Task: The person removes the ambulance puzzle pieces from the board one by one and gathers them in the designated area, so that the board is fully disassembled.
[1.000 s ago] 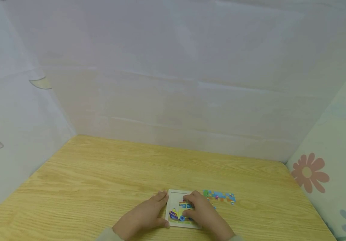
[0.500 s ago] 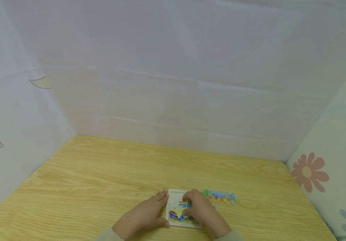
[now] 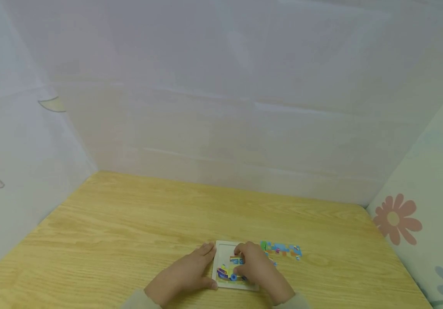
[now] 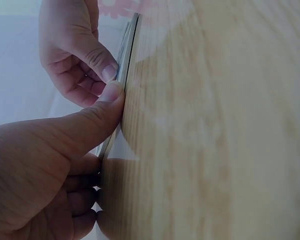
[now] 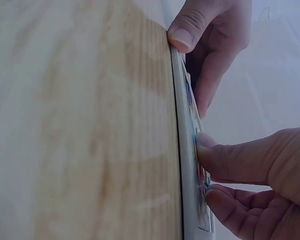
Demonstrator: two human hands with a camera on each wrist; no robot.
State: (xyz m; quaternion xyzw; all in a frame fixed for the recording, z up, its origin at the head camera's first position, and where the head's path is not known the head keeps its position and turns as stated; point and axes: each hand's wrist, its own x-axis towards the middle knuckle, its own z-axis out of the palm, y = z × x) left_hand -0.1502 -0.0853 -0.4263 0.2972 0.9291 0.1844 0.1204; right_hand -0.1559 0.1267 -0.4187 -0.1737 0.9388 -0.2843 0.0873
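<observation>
A white-framed puzzle board (image 3: 235, 286) with a printed vehicle picture lies flat on the wooden table. My left hand (image 3: 186, 272) braces its left side, fingers at the upper part of the edge and thumb (image 4: 110, 92) at the near corner. Over the board's right half, my right hand (image 3: 257, 264) is bent down, thumb (image 5: 235, 157) and forefinger pinching a puzzle piece at the board's surface; the piece is mostly hidden by the fingers. Pieces with blue wheels and a yellow body show in the board's lower part, while its upper left is bare.
Several loose puzzle pieces (image 3: 281, 248), blue, green and orange, lie on the table (image 3: 148, 223) just right of the board, some partly behind the right hand. Pale cloth walls (image 3: 221, 128) with star, moon and flower prints stand behind and at both sides.
The right hand has shifted slightly away from me over the board, its fingers more bent. The left hand keeps its place at the edge.
</observation>
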